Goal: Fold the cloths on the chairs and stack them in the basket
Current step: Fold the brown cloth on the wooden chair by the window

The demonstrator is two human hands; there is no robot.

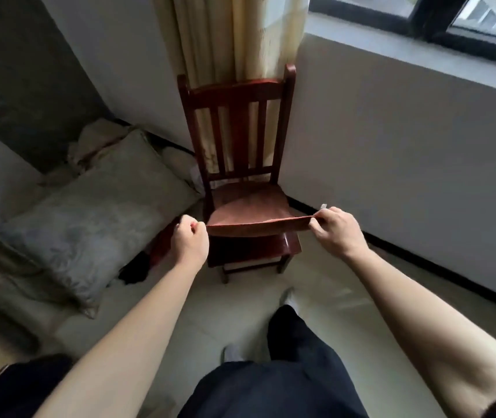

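Observation:
A reddish-brown cloth (246, 209) is stretched flat above the seat of a dark red wooden chair (237, 122). My left hand (191, 238) pinches its near left corner in a closed fist. My right hand (335, 229) pinches the near right corner, where a small white tag sticks up. The near edge of the cloth runs taut between the two hands, and the far part sags toward the seat. No basket is in view.
A grey pillow (90, 218) and crumpled bedding lie on a low bed at the left. A cream curtain (234, 34) hangs behind the chair. A white wall (406, 152) with a window sill runs along the right. My dark-trousered legs (286, 372) stand on pale floor tiles.

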